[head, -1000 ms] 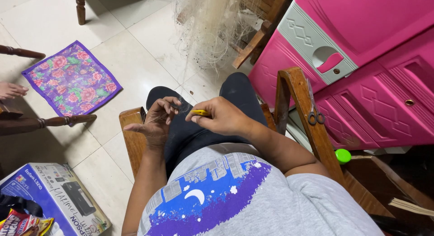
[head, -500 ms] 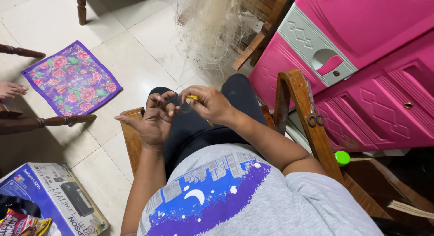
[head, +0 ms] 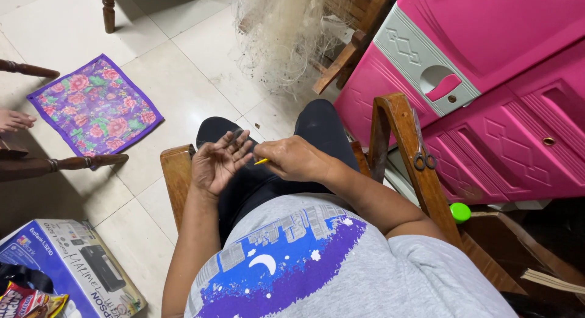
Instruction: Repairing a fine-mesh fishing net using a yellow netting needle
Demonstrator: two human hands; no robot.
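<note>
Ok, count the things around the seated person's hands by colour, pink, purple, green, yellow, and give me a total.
Pink plastic cabinet: 1
Purple floral cloth square: 1
Green round cap: 1
Yellow slim tool in the right hand, its tip beside the open left hand: 1
Total: 4

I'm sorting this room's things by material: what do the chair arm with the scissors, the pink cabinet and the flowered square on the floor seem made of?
Chair arm: varnished wood, brown with visible grain. Pink cabinet: probably moulded plastic, glossy with pressed patterns. Flowered square: looks like printed cloth, matte and flat with a purple border.
</note>
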